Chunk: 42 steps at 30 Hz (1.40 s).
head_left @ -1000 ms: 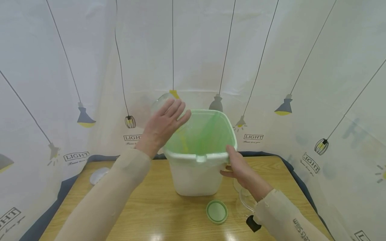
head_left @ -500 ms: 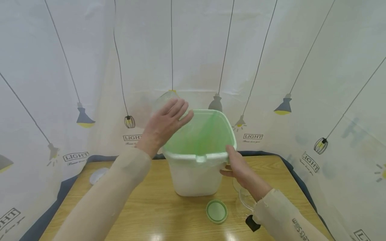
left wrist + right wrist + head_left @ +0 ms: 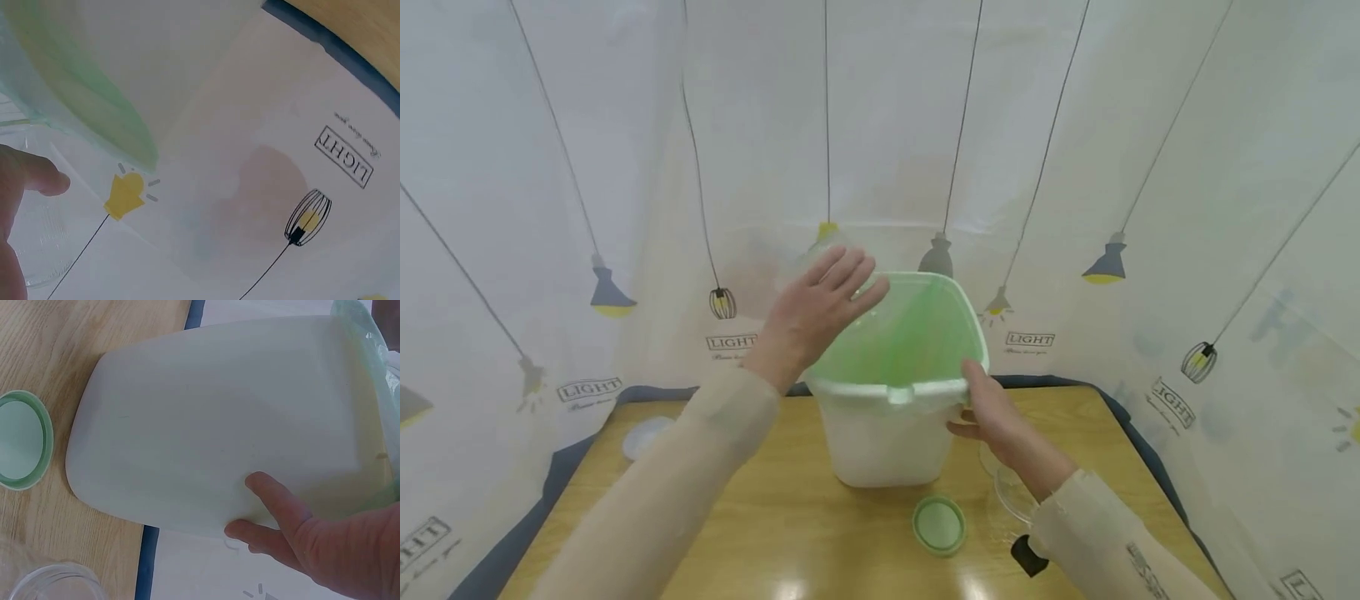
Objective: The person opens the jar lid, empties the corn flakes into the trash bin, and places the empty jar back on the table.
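A white bin [image 3: 883, 446] lined with a light green bag [image 3: 917, 333] stands upright on the wooden table. Over its far left rim, my left hand [image 3: 820, 310] holds a clear jar [image 3: 40, 244], tilted. In the head view the hand covers most of that jar; the left wrist view shows its ribbed wall beside the thumb. My right hand [image 3: 1000, 421] grips the bin's right front corner, thumb on the rim and fingers under it. In the right wrist view those fingers [image 3: 275, 497] lie against the bin's wall [image 3: 200, 425].
A round green-rimmed lid [image 3: 939, 526] lies in front of the bin. To the right, partly behind the right forearm, are a clear jar [image 3: 1017, 496] and a small black object [image 3: 1028, 556]. A whitish round piece [image 3: 646, 437] lies at far left. A printed curtain [image 3: 880, 125] hangs behind.
My left hand has shifted slightly right over the bin, and the jar in it has turned. A yellow streak inside the bin no longer shows. My right hand has kept its place.
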Tool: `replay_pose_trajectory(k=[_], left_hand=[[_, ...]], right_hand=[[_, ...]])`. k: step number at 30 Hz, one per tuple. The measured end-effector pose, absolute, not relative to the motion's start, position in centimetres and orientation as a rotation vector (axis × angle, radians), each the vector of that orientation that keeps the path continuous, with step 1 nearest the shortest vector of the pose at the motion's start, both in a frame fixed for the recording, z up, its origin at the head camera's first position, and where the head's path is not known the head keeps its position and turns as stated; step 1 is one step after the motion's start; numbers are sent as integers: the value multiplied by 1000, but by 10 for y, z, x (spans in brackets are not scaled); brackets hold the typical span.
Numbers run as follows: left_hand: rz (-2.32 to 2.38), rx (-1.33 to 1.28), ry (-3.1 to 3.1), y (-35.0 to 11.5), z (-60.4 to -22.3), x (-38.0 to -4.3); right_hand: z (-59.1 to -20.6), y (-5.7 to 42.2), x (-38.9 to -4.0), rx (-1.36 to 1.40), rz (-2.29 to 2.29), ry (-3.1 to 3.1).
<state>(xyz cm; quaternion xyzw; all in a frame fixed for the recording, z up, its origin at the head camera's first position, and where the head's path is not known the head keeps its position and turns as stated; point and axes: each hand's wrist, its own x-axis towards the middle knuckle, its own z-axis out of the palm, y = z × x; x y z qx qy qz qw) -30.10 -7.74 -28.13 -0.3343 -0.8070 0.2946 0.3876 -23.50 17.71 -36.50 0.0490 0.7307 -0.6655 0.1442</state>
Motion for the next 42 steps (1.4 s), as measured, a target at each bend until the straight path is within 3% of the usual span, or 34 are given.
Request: replay_pose_trajectory(k=[42], left_hand=[[842,-890,-1988,-87,-294,-306]], right_hand=[[-366,179,-234,133,-1902,2142]])
